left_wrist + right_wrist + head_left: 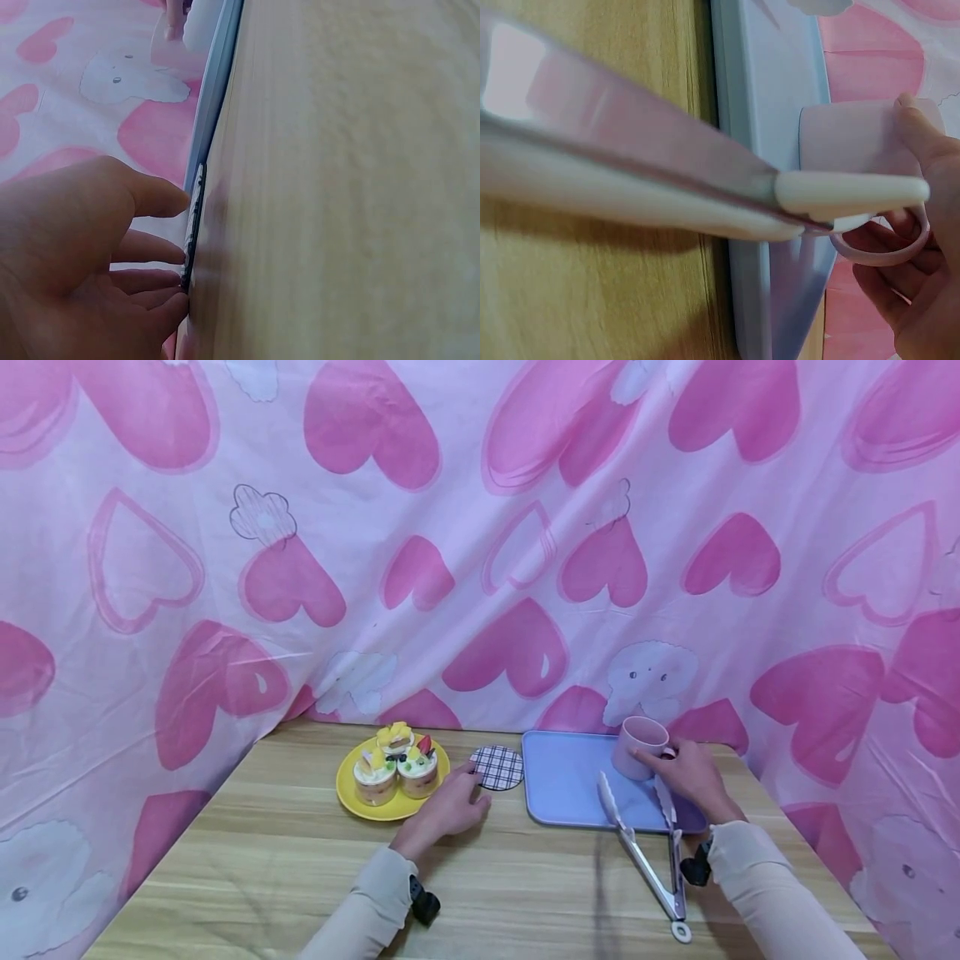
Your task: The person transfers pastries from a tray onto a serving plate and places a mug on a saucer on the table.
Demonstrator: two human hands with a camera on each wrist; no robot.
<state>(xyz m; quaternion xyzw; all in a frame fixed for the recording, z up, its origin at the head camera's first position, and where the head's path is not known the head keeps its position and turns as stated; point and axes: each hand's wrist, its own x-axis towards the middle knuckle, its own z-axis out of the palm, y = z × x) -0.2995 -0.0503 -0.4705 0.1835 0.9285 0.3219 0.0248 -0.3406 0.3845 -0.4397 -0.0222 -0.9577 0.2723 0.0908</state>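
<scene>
A pink mug (639,747) stands on the blue tray (570,820) at the right. My right hand (693,777) grips it, thumb against its side and fingers at the handle (885,256). Left of the tray lies a round checked coaster (498,767) on the table. My left hand (450,804) is at its left edge, fingers loosely bent and spread. In the left wrist view, the fingertips of that hand (97,255) reach the thin coaster (194,225); whether they press on it is hard to tell.
Metal tongs (647,860) with white tips lean spread across the tray's front edge, their ring end towards me. A yellow plate (347,793) with several dessert cups (377,781) stands left of my left hand. A pink heart-patterned cloth (465,635) hangs behind the wooden table (510,893).
</scene>
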